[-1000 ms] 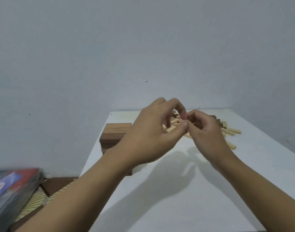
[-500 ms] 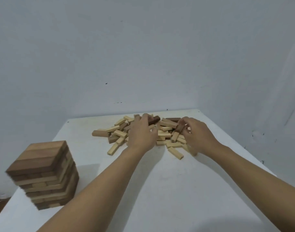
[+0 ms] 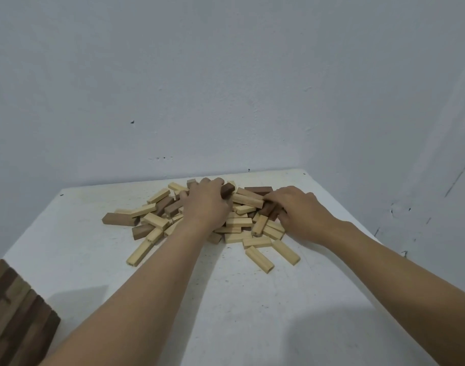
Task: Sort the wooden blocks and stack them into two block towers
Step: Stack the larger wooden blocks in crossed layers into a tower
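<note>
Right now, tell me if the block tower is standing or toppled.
Standing: the block tower shows stacked layers at lower left, though the frame crops it.

Your white table (image 3: 239, 313) carries a loose heap of pale and dark wooden blocks (image 3: 236, 225) far back, a stacked tower (image 3: 14, 313) near left

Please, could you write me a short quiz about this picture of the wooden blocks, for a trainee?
1. True or false: the loose pile on the table holds only light blocks.
2. Where is the stacked tower? A: at the near left edge of the view. B: behind the pile. C: on top of the pile.
3. What colour is the block that the fingers of the left hand curl over?
Key: 1 false; 2 A; 3 dark brown.
</note>
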Demonstrator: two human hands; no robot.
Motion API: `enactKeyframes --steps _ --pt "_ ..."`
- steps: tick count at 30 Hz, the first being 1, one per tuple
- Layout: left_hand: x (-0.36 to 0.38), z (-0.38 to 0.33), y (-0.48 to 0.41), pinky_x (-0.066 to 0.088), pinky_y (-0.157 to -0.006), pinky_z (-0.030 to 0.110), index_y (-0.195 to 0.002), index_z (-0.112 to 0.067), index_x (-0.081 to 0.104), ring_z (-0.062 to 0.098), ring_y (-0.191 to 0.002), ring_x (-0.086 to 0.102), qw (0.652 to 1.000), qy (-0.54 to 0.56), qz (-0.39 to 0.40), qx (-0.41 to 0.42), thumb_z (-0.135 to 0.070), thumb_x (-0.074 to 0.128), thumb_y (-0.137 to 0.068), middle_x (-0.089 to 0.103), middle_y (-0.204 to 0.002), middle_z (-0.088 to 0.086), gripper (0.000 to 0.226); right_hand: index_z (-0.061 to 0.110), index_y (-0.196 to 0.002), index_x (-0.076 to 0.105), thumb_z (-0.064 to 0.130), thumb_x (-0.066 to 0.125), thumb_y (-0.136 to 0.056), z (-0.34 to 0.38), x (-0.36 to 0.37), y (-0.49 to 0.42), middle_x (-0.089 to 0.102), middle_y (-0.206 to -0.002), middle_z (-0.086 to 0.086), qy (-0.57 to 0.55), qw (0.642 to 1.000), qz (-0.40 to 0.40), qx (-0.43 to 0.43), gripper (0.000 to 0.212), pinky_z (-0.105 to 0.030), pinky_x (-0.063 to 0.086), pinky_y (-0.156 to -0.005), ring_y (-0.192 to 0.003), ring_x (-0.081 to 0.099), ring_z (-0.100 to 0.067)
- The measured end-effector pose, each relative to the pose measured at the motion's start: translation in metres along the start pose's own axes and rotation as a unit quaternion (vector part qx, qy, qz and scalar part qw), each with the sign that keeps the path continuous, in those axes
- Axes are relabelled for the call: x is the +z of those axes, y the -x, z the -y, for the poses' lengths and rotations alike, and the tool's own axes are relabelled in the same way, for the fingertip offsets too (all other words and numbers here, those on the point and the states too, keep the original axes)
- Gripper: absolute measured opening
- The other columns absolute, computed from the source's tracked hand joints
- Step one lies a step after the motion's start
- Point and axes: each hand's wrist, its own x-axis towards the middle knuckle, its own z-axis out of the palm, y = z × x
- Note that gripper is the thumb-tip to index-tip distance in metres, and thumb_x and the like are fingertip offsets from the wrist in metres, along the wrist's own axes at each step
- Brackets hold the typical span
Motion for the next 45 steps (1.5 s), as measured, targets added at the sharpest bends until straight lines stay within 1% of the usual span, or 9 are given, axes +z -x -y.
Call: enactKeyframes --steps 8,14,17,20,26,31,37,40,45 --pt "0.007 0.001 -0.002 0.028 -0.094 0.049 -0.099 -0.023 0.070 0.027 -0.119 0.050 0.997 0.041 -0.059 -0.025 -0.021 0.060 -0.094 0.062 -0.106 -0.001 0.012 0.025 -0.119 0.061 0.004 0.056 -0.096 -0.015 -0.002 0.003 0.059 -0.115 0.009 0.050 0.996 -0.046 -0.062 0.032 -0.041 0.043 -0.082 -0.111 0.052 -0.019" --pt "-0.007 -0.003 0.011 0.023 -0.094 0.040 -0.129 -0.024 0.059 0.021 -0.105 0.055 0.982 0.150 -0.115 -0.019 -0.022 0.051 -0.098 0.050 -0.118 0.001 0.032 0.024 -0.118 0.055 0.011 0.063 -0.097 -0.006 -0.003 0.011 0.056 -0.116 0.008 0.007 0.996 -0.080 -0.023 0.025 -0.042 0.043 -0.087 -0.109 0.049 -0.019" --pt "-0.020 -0.004 0.022 0.036 -0.105 0.047 -0.131 -0.023 0.054 0.022 -0.102 0.054 0.977 0.184 -0.104 -0.016 -0.021 0.048 -0.099 0.048 -0.114 0.002 0.033 0.023 -0.115 0.053 0.015 0.064 -0.098 0.009 -0.003 0.019 0.052 -0.109 0.009 -0.061 0.993 -0.101 -0.016 0.021 -0.039 0.044 -0.086 -0.102 0.047 -0.018" --pt "-0.034 -0.007 0.044 0.047 -0.098 0.054 -0.124 -0.025 0.059 0.021 -0.095 0.055 0.981 0.174 -0.087 0.004 -0.021 0.047 -0.100 0.047 -0.110 0.002 0.027 0.024 -0.117 0.055 0.012 0.065 -0.097 0.030 -0.003 0.028 0.053 -0.111 0.009 -0.119 0.986 -0.109 -0.048 0.025 -0.035 0.044 -0.089 -0.102 0.046 -0.013" --pt "-0.040 0.011 0.120 0.048 -0.094 0.047 -0.114 -0.028 0.062 0.018 -0.090 0.052 0.992 0.098 -0.026 0.069 -0.023 0.047 -0.102 0.045 -0.097 -0.007 0.020 0.030 -0.113 0.058 0.009 0.068 -0.093 0.062 0.002 0.053 0.053 -0.122 0.015 -0.125 0.983 -0.071 -0.113 0.031 -0.038 0.051 -0.083 -0.094 0.053 -0.011" --pt "-0.049 0.042 0.162 0.047 -0.090 0.041 -0.112 -0.029 0.066 0.013 -0.091 0.051 0.995 0.064 -0.001 0.079 -0.024 0.049 -0.102 0.047 -0.092 -0.010 0.020 0.031 -0.109 0.060 0.011 0.072 -0.093 0.086 0.012 0.066 0.050 -0.106 0.017 -0.119 0.974 -0.046 -0.186 0.028 -0.038 0.050 -0.079 -0.087 0.048 -0.005" --pt "-0.054 0.069 0.189 0.046 -0.080 0.025 -0.108 -0.035 0.073 0.008 -0.088 0.053 0.992 0.093 -0.005 0.083 -0.028 0.060 -0.097 0.051 -0.088 -0.005 0.018 0.030 -0.117 0.064 0.017 0.069 -0.096 0.113 0.018 0.074 0.060 -0.118 0.013 -0.019 0.967 -0.033 -0.251 0.026 -0.042 0.045 -0.087 -0.112 0.055 -0.015" --pt "-0.052 0.077 0.198 0.041 -0.074 0.016 -0.104 -0.029 0.074 0.005 -0.086 0.051 0.992 0.085 -0.004 0.091 -0.033 0.058 -0.098 0.051 -0.090 -0.005 0.017 0.029 -0.121 0.064 0.012 0.061 -0.098 0.115 0.023 0.074 0.060 -0.125 0.012 0.000 0.969 -0.023 -0.248 0.029 -0.039 0.039 -0.087 -0.118 0.052 -0.015" --pt "-0.052 0.079 0.196 0.044 -0.084 0.023 -0.112 -0.017 0.073 0.006 -0.093 0.056 0.991 0.089 0.026 0.098 -0.039 0.052 -0.102 0.051 -0.104 -0.008 0.032 0.019 -0.114 0.069 0.006 0.055 -0.097 0.097 0.024 0.067 0.064 -0.117 0.003 -0.077 0.982 -0.078 -0.154 0.026 -0.046 0.048 -0.093 -0.117 0.056 -0.019"
